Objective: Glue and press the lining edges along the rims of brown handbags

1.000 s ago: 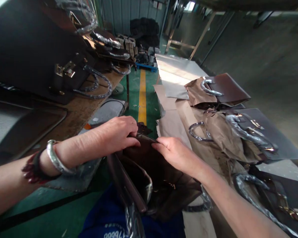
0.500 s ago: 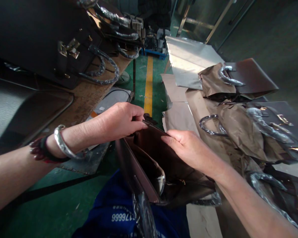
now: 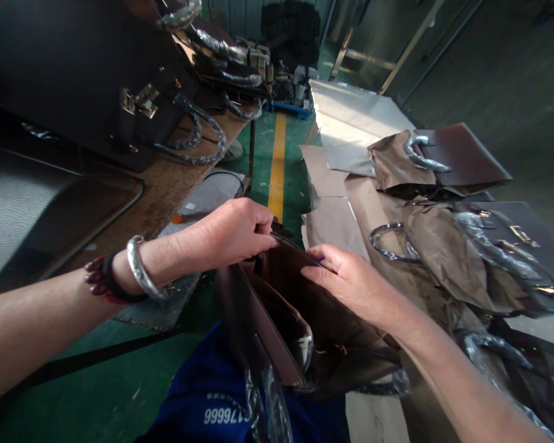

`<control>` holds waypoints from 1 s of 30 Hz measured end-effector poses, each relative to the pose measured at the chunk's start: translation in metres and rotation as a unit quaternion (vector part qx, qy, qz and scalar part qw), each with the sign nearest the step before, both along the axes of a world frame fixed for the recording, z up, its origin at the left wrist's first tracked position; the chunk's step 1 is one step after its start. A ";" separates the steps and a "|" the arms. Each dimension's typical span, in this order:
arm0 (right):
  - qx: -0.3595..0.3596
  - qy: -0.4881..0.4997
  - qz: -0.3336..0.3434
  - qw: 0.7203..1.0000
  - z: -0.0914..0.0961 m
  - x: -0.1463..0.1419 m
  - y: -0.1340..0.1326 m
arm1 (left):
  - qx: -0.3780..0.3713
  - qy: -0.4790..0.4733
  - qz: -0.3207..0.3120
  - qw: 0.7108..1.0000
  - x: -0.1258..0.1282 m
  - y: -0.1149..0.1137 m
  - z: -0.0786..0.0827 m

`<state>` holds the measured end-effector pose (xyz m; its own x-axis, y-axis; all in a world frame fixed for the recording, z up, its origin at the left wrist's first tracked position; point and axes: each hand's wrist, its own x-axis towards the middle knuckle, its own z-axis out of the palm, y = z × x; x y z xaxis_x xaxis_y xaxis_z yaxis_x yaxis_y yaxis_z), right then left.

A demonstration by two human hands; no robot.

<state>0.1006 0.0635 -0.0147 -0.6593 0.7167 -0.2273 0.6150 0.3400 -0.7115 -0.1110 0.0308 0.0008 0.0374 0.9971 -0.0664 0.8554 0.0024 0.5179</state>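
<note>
A dark brown handbag (image 3: 277, 335) rests open on my lap, over blue printed cloth (image 3: 203, 387). Its inside shows a brown lining, a pocket with a pale piece at its edge, and a small gold-coloured zip pull. My left hand (image 3: 235, 232) pinches the far corner of the bag's rim. Further along the same rim, my right hand (image 3: 346, 277) grips the edge with the thumb inside the bag. The right fingers are partly hidden behind the wall. A plastic-wrapped handle (image 3: 270, 406) hangs at the bag's near side.
On the right, several brown bags (image 3: 461, 154) with wrapped handles lie on cardboard (image 3: 332, 221). A wooden bench (image 3: 166, 191) on the left bears dark bags (image 3: 74, 80) with metal clasps. A yellow line (image 3: 277, 166) runs along the green floor between; a blue pallet (image 3: 289, 111) stands beyond.
The view has tilted slightly, so everything sits a little lower. Both hands keep their hold on the bag's rim; the right fingers have shifted slightly along it.
</note>
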 end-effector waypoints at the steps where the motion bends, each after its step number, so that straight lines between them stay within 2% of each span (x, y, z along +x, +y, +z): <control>1: -0.010 0.005 -0.001 1.000 0.000 0.001 0.001 | 0.003 0.001 -0.001 1.000 0.001 0.000 0.000; 9: 0.052 -0.061 0.044 0.996 0.007 -0.008 0.006 | -0.039 0.025 -0.018 0.999 0.007 0.002 0.005; 15: 0.062 -0.052 0.051 0.995 0.005 -0.023 0.012 | -0.027 0.024 -0.028 0.999 0.006 0.005 0.003; 25: 0.102 -0.043 0.045 0.993 0.003 -0.030 0.007 | -0.017 0.050 -0.011 0.999 0.005 0.007 0.002; 30: 0.139 -0.072 0.010 0.988 0.001 -0.034 0.003 | -0.023 0.041 -0.014 0.999 0.006 0.008 0.002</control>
